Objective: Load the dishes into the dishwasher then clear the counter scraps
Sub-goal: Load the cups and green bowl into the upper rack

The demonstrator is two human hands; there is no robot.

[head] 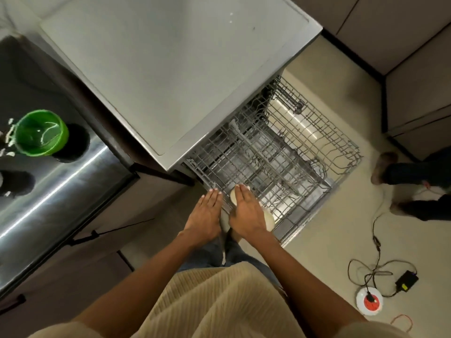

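Note:
The dishwasher (170, 76) stands open with its grey wire rack (305, 147) pulled out over the floor. My right hand (246, 211) lies flat over a cream plate (268, 219) at the rack's near corner, fingers extended. The plate's rim shows on both sides of the hand. My left hand (205, 213) is beside it, fingers straight, tips touching the rack's near edge. A green bowl (40, 132) sits on the dark counter (36, 76) at the left, with white scraps (9, 135) next to it.
A steel sink edge (61, 181) runs along the counter's front. Another person's feet (390, 167) stand on the floor at the right. Cables and a power adapter (406, 280) lie on the floor near a round red-and-white socket (368, 301). Cabinets (415, 57) line the far right.

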